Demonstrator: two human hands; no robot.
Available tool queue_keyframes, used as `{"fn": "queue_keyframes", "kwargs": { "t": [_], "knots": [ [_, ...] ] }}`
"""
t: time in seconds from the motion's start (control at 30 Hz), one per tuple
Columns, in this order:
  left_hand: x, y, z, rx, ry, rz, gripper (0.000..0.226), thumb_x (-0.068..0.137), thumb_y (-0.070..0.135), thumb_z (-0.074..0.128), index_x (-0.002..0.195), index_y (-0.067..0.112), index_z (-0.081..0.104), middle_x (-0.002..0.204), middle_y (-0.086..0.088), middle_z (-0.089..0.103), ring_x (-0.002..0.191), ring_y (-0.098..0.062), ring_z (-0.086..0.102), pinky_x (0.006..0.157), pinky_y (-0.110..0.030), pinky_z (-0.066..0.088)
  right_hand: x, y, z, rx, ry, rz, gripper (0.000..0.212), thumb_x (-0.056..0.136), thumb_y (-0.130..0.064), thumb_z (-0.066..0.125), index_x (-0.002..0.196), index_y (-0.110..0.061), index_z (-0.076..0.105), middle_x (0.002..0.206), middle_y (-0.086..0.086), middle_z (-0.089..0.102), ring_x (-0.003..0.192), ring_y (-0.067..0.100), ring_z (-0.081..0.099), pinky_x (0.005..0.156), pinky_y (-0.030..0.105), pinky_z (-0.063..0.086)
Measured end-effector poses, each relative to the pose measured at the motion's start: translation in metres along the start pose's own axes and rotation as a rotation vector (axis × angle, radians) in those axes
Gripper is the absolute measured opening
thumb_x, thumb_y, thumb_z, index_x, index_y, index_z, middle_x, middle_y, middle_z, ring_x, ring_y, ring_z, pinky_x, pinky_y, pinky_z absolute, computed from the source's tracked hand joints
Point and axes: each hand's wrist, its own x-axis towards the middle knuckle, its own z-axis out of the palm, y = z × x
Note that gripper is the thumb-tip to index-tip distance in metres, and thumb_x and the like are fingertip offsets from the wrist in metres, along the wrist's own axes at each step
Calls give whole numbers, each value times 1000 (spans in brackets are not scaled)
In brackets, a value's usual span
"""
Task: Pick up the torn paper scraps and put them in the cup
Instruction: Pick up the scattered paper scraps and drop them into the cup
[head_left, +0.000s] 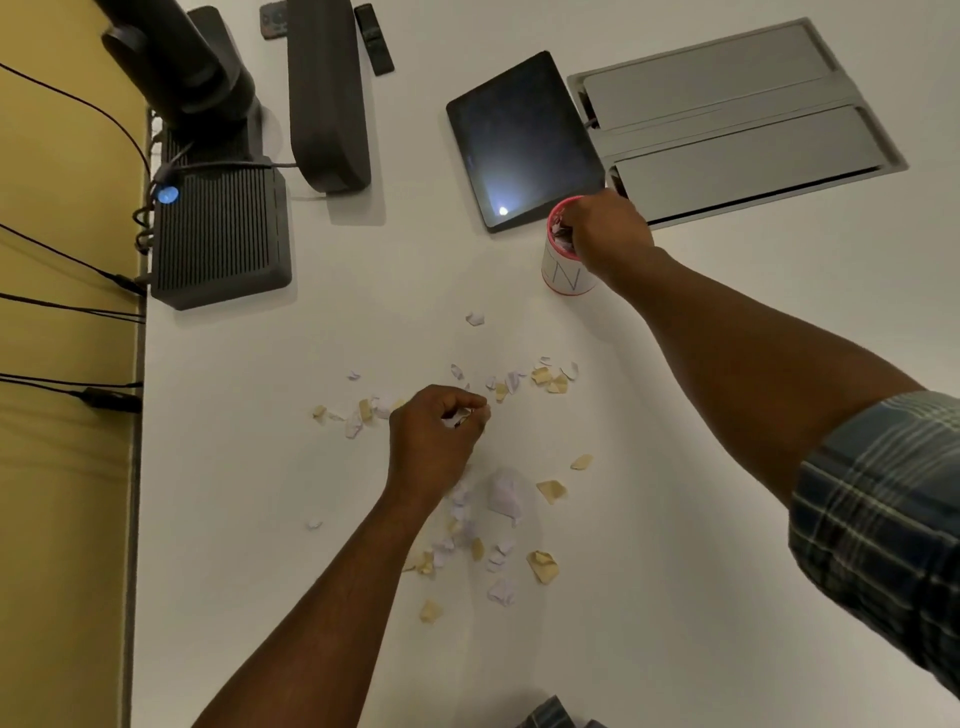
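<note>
1. Far left of the spread, a few paper scraps (358, 415) – white and tan – lie flat on the white table (260, 519), just beside the left hand. They look thin and almost weightless, so a breath of air or a sweeping sleeve could scatter them.

2. The left hand (436, 436) is curled down over the middle of the scatter, fingertips (475, 413) pinched together on what looks like a small white scrap; I cannot tell whether more are held in the palm.

3. Below that hand a looser heap (493, 530) holds crumpled and folded pieces. Those should be the easiest to take – a raised fold gives the fingers an edge, whereas flat bits probably need a nail slid under a corner or a drag to bunch them up.

4. A row of scraps (545, 376) sits between the left hand and the cup.

5. The cup (566, 260), white with a pink rim, stands upright beside a dark tablet (519, 140). Scraps already show inside it.

6. The right hand (608, 234) is over the cup's mouth, fingers pointing down into it; whether they are holding paper or have let go is hidden.
</note>
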Motion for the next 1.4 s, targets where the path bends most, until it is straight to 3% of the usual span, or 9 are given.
{"fn": "queue_keyframes", "kwargs": {
  "t": [0.13, 0.3, 0.4, 0.53, 0.7, 0.83, 1.0, 1.17, 1.4],
  "knots": [
    [16, 16, 4, -3, 26, 30, 5, 79, 16, 74, 83, 19, 73, 85, 12, 68, 78, 8, 60, 65, -2, 44, 10, -6, -8, -153, -166, 38, 35, 87, -13, 64, 119, -3, 54, 77, 8, 48, 83, 24, 49, 80, 33, 42],
    [19, 24, 8, 3, 31, 62, 7, 78, 15, 75, 85, 16, 74, 84, 12, 68, 77, 13, 58, 63, 0, 41, 11, -9, -16, -358, -331, -7, 40, 90, -12, 61, 128, -4, 50, 106, 10, 54, 96, 22, 51, 92, 30, 42],
    [16, 24, 10, 4, 25, 54, 7, 78, 16, 75, 84, 19, 73, 84, 15, 67, 77, 13, 58, 64, -1, 42, 8, -11, -18, -465, -360, -117, 37, 92, -14, 57, 128, -6, 51, 114, 10, 58, 101, 20, 54, 91, 29, 43],
    [11, 22, 7, 26, 26, 42, 8, 78, 18, 75, 83, 24, 72, 81, 22, 64, 78, 15, 58, 66, 0, 42, 10, -9, -13, -486, -381, -162, 40, 89, -11, 62, 127, -2, 53, 124, 18, 58, 113, 32, 56, 94, 37, 45],
    [9, 18, 0, 7, 33, 9, 8, 79, 19, 75, 80, 27, 72, 86, 18, 68, 84, 13, 59, 70, -1, 44, 14, -7, -24, -341, -351, -242, 31, 93, -14, 52, 119, 2, 57, 108, 18, 62, 97, 32, 59, 76, 36, 47],
    [8, 14, -2, 12, 31, -5, 8, 79, 19, 74, 80, 26, 72, 86, 16, 68, 85, 14, 58, 70, 0, 43, 13, -4, -39, -327, -337, -257, 38, 90, -16, 58, 126, -3, 54, 116, 19, 61, 102, 34, 61, 83, 40, 54],
    [7, 15, 0, -3, 22, -4, 8, 79, 18, 74, 80, 26, 72, 85, 20, 67, 82, 17, 56, 68, 2, 42, 6, -3, -53, -398, -215, -289, 46, 81, -14, 72, 124, -3, 58, 109, 19, 64, 95, 32, 61, 77, 35, 48],
    [6, 15, 2, -13, 20, -2, 9, 79, 18, 74, 80, 27, 71, 85, 19, 66, 81, 16, 57, 67, 1, 42, 1, -17, -34, -446, -179, -247, 36, 81, -9, 70, 114, 0, 60, 97, 17, 63, 85, 28, 59, 73, 35, 48],
    [6, 15, 2, 7, 24, 3, 8, 79, 18, 74, 80, 25, 72, 85, 19, 66, 81, 14, 57, 68, -1, 43, 2, -14, -21, -441, -263, -168, 42, 89, -10, 62, 128, -2, 50, 119, 15, 57, 111, 27, 55, 89, 32, 44]
  ]
}}
